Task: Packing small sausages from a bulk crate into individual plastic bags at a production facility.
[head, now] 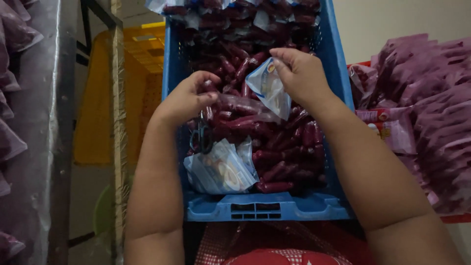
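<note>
Sausages [274, 162], dark red, short and glossy in their tight casings, fill a blue plastic crate [267, 207] with a slotted front rim and latticed walls. On top of them near the front lies a loose stack of empty pouches [221, 172], thin crinkled film with pale printed faces, and beside it dark-handled scissors [201, 137] rest on the heap. The left hand [189, 98] is curled, knuckles up, its grip closed on one end of a clear soft bag [245, 110] that holds a few sausages and sags across the pile between the two hands. The right hand [301, 73] is bent at the wrist with fingers pointing down and left, its grip pinched on the top edge of a small printed pouch [269, 88], which hangs tilted just above the clear bag. Both forearms reach in from the bottom of the view over the crate's near rim. To the right are heaps of purple filled packets [422, 98], wrinkled and shiny; to the left stands a yellow crate [142, 49].
</note>
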